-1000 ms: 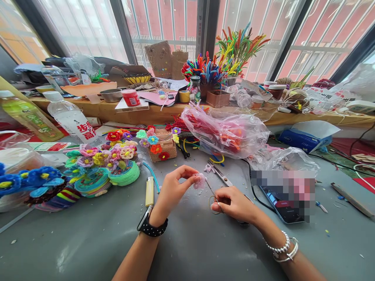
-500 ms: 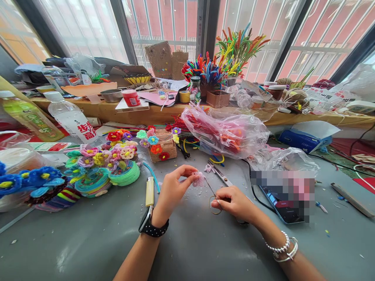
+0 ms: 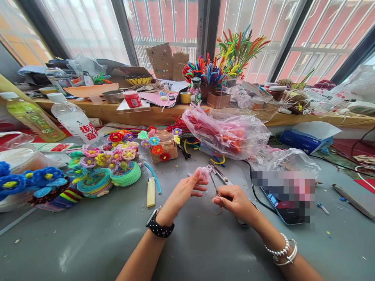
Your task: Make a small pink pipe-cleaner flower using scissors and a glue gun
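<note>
Pink pipe-cleaner flower [image 3: 203,173]: pinched between left hand [image 3: 184,192] fingertips.
Small scissors [image 3: 215,186]: gripped by closed right hand [image 3: 236,201], blades just beside the flower.

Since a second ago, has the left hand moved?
Yes. The left hand, pinching the pink flower, has shifted right, away from the lighter, toward the right hand and its scissors.

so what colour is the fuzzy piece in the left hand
Pale pink; the fuzzy piece sits at the fingertips of the left hand, head view.
</note>
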`<action>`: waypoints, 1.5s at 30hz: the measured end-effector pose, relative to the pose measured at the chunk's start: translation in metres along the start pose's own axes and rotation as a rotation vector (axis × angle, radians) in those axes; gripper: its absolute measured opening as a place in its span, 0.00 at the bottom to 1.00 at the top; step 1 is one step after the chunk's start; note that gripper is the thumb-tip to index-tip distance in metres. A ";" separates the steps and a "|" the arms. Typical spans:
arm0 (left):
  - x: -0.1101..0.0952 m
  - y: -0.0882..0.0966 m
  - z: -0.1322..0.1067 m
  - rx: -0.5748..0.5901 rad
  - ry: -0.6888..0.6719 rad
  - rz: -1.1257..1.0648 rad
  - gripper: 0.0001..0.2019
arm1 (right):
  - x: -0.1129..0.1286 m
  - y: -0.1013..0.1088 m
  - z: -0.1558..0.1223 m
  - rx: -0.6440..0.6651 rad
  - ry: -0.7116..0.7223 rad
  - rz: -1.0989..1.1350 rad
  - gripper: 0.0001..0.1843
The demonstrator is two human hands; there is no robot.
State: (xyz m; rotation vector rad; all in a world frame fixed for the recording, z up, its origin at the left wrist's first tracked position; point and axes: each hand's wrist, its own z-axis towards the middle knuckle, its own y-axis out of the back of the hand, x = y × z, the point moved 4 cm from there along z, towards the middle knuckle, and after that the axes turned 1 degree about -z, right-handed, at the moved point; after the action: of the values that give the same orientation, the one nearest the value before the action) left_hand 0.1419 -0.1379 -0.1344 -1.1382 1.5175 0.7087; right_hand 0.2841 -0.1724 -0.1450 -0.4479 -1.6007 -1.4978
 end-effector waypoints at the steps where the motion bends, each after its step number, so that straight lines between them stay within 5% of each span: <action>1: 0.000 -0.002 0.000 0.017 -0.012 -0.097 0.20 | 0.001 0.000 0.000 0.001 0.007 0.009 0.25; 4: -0.005 -0.002 -0.001 0.053 -0.069 -0.344 0.15 | 0.006 -0.002 -0.001 0.020 0.021 0.039 0.25; 11: -0.007 0.009 -0.002 -0.141 -0.086 -0.463 0.04 | 0.008 -0.002 0.001 -0.017 -0.012 0.016 0.26; 15: -0.008 0.012 -0.003 -0.164 -0.043 -0.580 0.07 | -0.004 -0.001 0.002 -0.040 -0.121 0.000 0.26; 18: -0.010 0.014 -0.003 -0.134 0.000 -0.602 0.14 | -0.012 -0.005 0.001 0.076 -0.221 0.056 0.27; 28: -0.012 0.024 -0.001 -0.159 -0.120 -0.453 0.09 | -0.010 -0.006 0.000 0.110 -0.243 0.066 0.26; 34: -0.014 0.019 -0.005 -0.206 -0.175 -0.181 0.09 | -0.007 -0.002 0.000 -0.044 -0.235 0.146 0.25; 42: -0.005 0.001 0.000 -0.052 -0.201 0.163 0.08 | 0.002 -0.011 0.002 -0.155 -0.235 0.409 0.21; 45: -0.008 -0.001 -0.003 -0.084 -0.287 0.286 0.07 | 0.001 -0.014 0.002 -0.195 -0.237 0.414 0.20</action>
State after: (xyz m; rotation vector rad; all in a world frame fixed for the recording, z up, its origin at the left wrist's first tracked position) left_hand 0.1415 -0.1381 -0.1261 -0.8438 1.4270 1.0907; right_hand 0.2727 -0.1740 -0.1527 -1.0334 -1.4285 -1.3189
